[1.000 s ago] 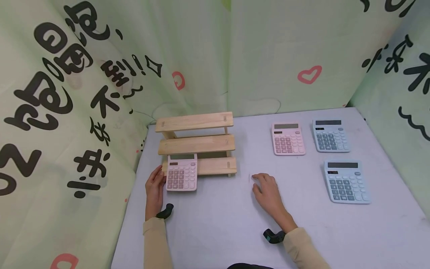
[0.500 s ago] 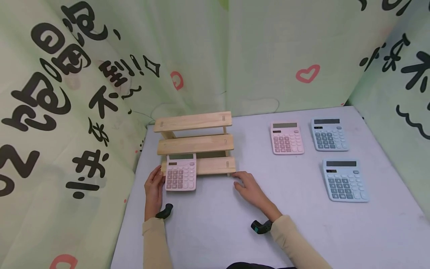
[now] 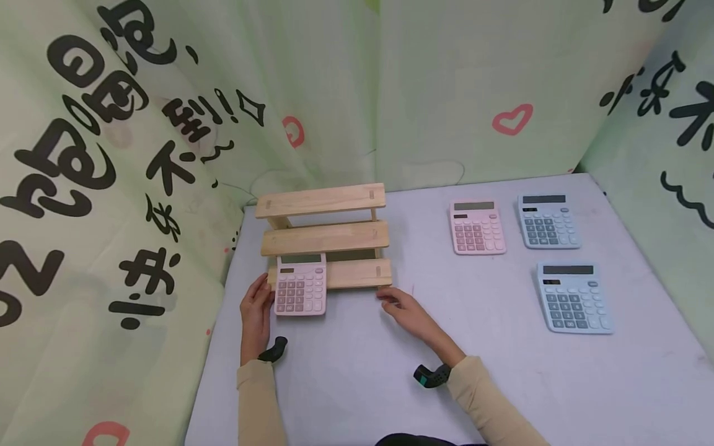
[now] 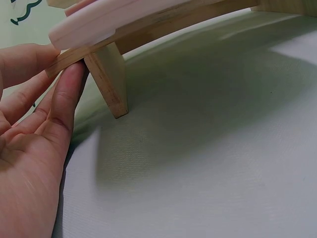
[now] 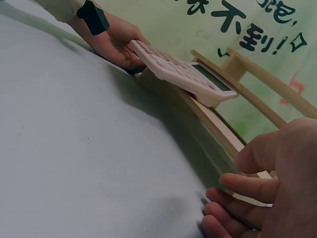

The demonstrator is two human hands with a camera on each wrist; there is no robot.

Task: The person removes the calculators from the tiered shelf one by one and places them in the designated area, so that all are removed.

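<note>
A three-tier wooden rack (image 3: 323,239) stands at the table's left. Leaning on its lowest slat is a pink calculator (image 3: 300,290), keys facing the person. My left hand (image 3: 257,313) pinches the left end of that slat, with fingers above and below the wood in the left wrist view. At the slat's other end is my right hand (image 3: 409,316), its fingers loosely bent. The right wrist view shows the thumb and index finger (image 5: 252,187) of this hand close around the slat's end, not closed on it.
Another pink calculator (image 3: 477,227) lies towards the back right. Two blue calculators, one behind (image 3: 549,222) and one nearer (image 3: 574,297), lie right of it on the white-covered table (image 3: 357,384). Printed green curtains (image 3: 435,93) hang round the back and sides.
My right hand has moved left across the table to the right end of the rack's lowest slat. The left hand, rack and calculators have stayed in place.
</note>
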